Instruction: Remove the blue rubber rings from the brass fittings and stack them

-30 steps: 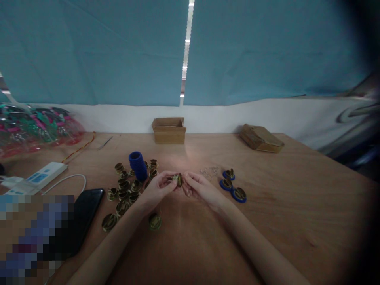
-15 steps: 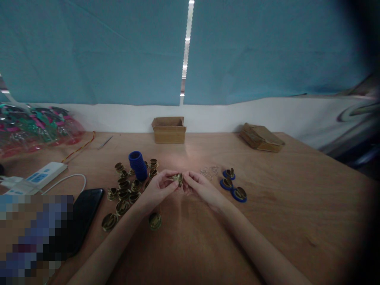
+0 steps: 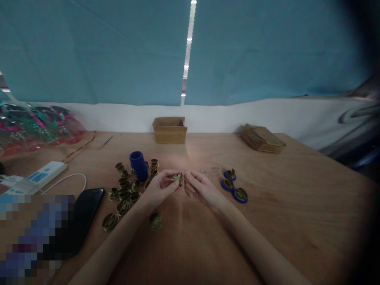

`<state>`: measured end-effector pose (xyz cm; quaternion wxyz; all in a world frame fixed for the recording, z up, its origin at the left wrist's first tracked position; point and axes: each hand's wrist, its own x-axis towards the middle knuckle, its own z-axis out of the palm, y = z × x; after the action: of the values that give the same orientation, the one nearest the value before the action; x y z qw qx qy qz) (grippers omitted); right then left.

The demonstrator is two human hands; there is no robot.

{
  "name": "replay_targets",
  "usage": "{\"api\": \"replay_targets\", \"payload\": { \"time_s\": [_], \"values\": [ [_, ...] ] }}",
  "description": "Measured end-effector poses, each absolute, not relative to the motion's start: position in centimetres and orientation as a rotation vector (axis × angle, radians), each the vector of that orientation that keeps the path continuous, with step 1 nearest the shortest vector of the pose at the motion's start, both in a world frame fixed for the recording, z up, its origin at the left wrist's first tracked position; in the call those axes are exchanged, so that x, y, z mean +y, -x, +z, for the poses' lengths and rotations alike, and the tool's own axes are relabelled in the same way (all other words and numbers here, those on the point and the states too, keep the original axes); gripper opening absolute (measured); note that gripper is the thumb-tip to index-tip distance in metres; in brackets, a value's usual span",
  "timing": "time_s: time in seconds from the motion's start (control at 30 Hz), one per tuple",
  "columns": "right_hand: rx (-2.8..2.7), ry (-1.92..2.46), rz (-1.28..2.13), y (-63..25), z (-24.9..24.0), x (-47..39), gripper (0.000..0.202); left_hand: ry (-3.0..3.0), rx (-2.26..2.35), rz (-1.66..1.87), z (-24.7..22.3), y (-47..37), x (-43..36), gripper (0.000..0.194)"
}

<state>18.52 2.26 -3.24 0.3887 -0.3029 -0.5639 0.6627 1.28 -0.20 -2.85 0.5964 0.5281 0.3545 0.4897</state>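
Note:
My left hand (image 3: 158, 189) pinches a small round brass-coloured metal piece (image 3: 179, 179) between thumb and fingers. Just right of it, my right hand (image 3: 200, 186) has its fingers pressed together; whatever they hold, if anything, is too small to make out. Several similar brass pieces (image 3: 123, 208) lie scattered to the left, around a leaning stack of blue rings (image 3: 138, 164). One more brass piece (image 3: 155, 221) lies below my left wrist. To the right are three blue rings with brass pieces in them (image 3: 240, 194). Small clear bits (image 3: 210, 172) lie beyond my right hand.
An open cardboard box (image 3: 170, 134) and a flattened-looking one (image 3: 263, 138) stand at the back of the wooden table (image 3: 297, 206). At left are a black phone (image 3: 86, 213), a white power strip (image 3: 44, 176), a cable and plastic-wrapped goods (image 3: 38, 126).
My right hand has drawn slightly away from the brass piece, leaving a small gap. My left hand still holds the piece in nearly the same place.

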Motion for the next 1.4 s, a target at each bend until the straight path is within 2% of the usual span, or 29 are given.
{"api": "replay_targets", "payload": {
  "time_s": [0.33, 1.07, 1.23, 1.4],
  "values": [
    [-1.548, 0.863, 1.585, -18.3, -2.5, 1.8, 0.038, -1.241, 0.788, 1.142, -3.2, -1.3, 0.0, 0.030],
    [-1.646, 0.737, 1.508, -17.8, -2.3, 1.0, 0.038, -1.259, 0.858, 1.276, -3.1, -1.7, -0.5, 0.021],
    [-1.695, 0.834, 1.340, -17.4, -2.6, 0.7, 0.036, -1.273, 0.830, 1.280, -3.1, -1.5, -0.5, 0.020],
    [-1.878, 0.941, 0.955, -17.0, -2.6, -0.3, 0.025, -1.243, 0.770, 1.248, -2.9, -1.1, -0.4, 0.022]
  ]
}}
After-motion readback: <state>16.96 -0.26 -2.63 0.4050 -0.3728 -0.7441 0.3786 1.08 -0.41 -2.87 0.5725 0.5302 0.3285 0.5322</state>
